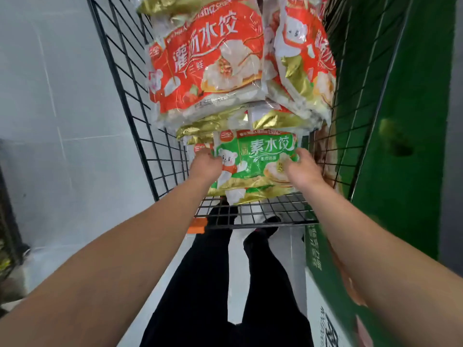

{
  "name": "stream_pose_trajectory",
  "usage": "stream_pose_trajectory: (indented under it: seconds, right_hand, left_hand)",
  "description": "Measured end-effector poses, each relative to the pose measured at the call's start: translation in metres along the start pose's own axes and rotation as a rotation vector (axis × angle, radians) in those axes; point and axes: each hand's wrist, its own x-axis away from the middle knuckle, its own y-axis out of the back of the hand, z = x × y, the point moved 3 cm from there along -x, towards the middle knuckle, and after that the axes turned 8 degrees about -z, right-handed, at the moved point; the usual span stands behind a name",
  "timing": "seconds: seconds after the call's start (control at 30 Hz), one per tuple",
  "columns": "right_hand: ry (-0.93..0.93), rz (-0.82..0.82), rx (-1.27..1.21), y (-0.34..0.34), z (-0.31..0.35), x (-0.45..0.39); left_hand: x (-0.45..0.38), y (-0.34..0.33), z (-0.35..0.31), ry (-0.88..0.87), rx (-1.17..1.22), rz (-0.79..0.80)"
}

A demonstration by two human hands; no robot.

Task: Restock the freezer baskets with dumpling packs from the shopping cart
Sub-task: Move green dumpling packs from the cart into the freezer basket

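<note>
Green dumpling pack (255, 161): lies at the near end of the black wire shopping cart (140, 116), on top of other packs, label facing up, with a gold strip along its near edge.
Left hand (206, 165): at the pack's left edge, fingers curled around it, gripping.
Right hand (302, 167): at the pack's right edge, fingers curled onto it, gripping.
Red dumpling packs (208, 61): piled higher at the cart's far end, behind the green pack; a second red pack (303, 58) leans beside the first.
Gold-edged packs (225, 123): stacked under the red ones, just behind the green pack.
Green carton (400, 171): stands right of the cart, touching its side.
Legs in black trousers (208, 284): below the cart, on a pale floor (62, 171).
</note>
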Motion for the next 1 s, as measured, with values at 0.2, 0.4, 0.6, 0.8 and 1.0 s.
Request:
stream_pose_trajectory:
  seconds: [0.2,0.4,0.6,0.8,1.0]
  right_hand:
    - [-0.303,-0.001,-0.226,-0.018,-0.003,-0.044]
    - [-0.343,-0.135,-0.215,-0.035,0.001,-0.073]
    - [-0.175,-0.218,-0.104,-0.039,0.0,-0.06]
    - [-0.112,-0.146,-0.144,-0.032,0.0,-0.039]
    - [-0.366,0.016,-0.575,-0.036,0.005,-0.001]
  left_hand:
    - [-0.036,-0.027,0.007,0.174,0.152,0.019]
    - [-0.032,-0.006,0.031,0.147,0.119,-0.089]
    - [-0.023,0.013,0.053,0.198,0.153,-0.197]
    - [-0.019,0.018,0.05,0.248,0.312,-0.156]
    - [0.002,0.03,0.053,0.125,0.304,-0.211]
